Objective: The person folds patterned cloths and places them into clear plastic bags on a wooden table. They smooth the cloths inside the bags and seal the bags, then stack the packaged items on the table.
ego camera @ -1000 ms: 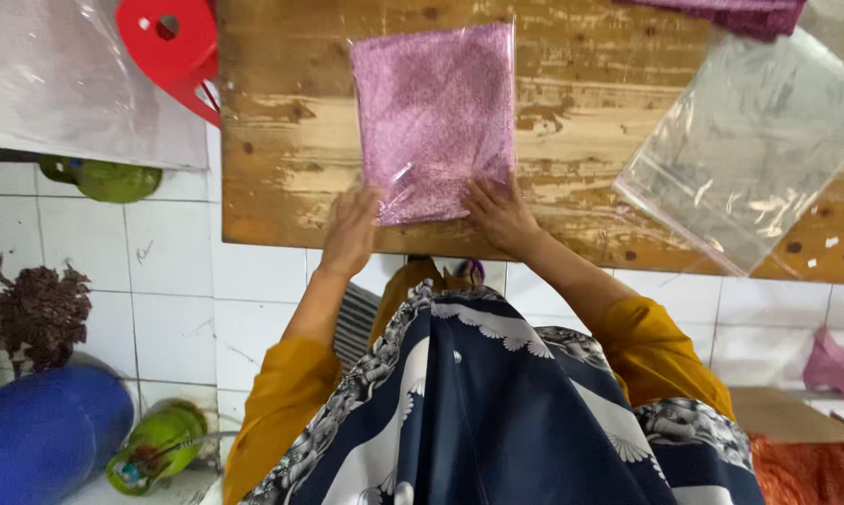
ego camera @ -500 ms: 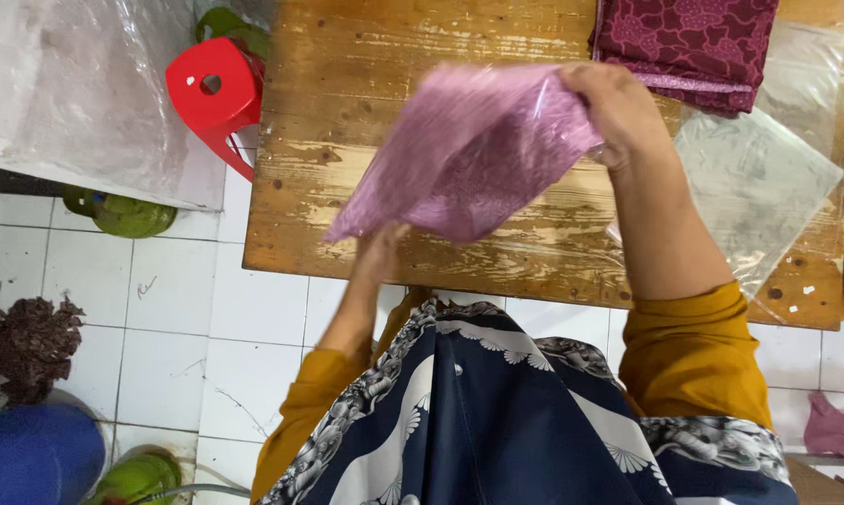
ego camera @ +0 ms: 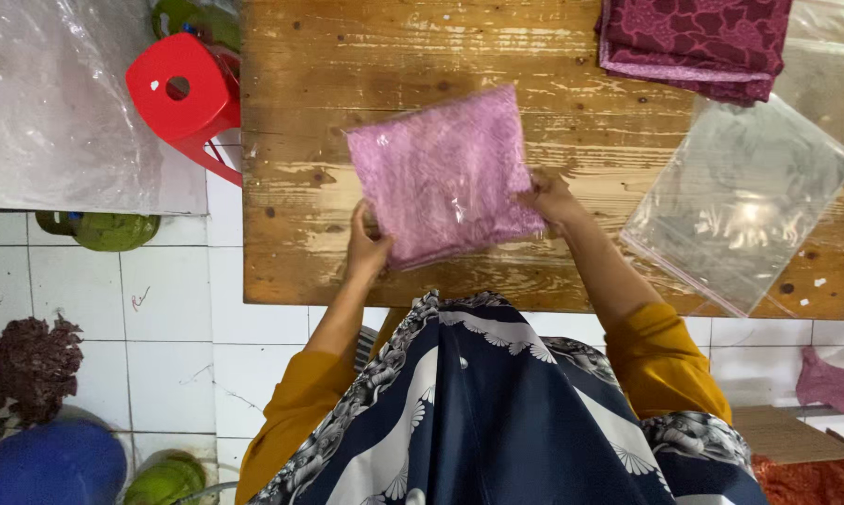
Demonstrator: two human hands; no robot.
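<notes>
Between the two hands, on the worn wooden table [ego camera: 571,271], lies a folded pink cloth in a clear bag [ego camera: 442,175]. It rests flat on the wood, turned a little so that its corners do not follow the table edge. The left hand [ego camera: 368,245] touches the lower left corner of this packet; its thumb lies on top of the plastic and the fingers seem to be curled under or against the edge, so the corner is pinched between them. The right hand [ego camera: 551,198] meets the lower right edge of the packet, with the fingers bent and close together on the plastic; whether they grip the edge or only press on it, one cannot tell.

To the right of the right fingers, well apart from the packet, an empty clear plastic bag [ego camera: 740,201] lies on the table and hangs slightly over its near edge. Beyond these fingers, at the far right corner, is a folded dark red cloth [ego camera: 693,42]. To the left of the left fingers, off the table, a red plastic stool [ego camera: 183,98] stands on the white tiled floor [ego camera: 160,309], just beside the table edge. Farther left lies a large sheet of clear plastic [ego camera: 62,103].
</notes>
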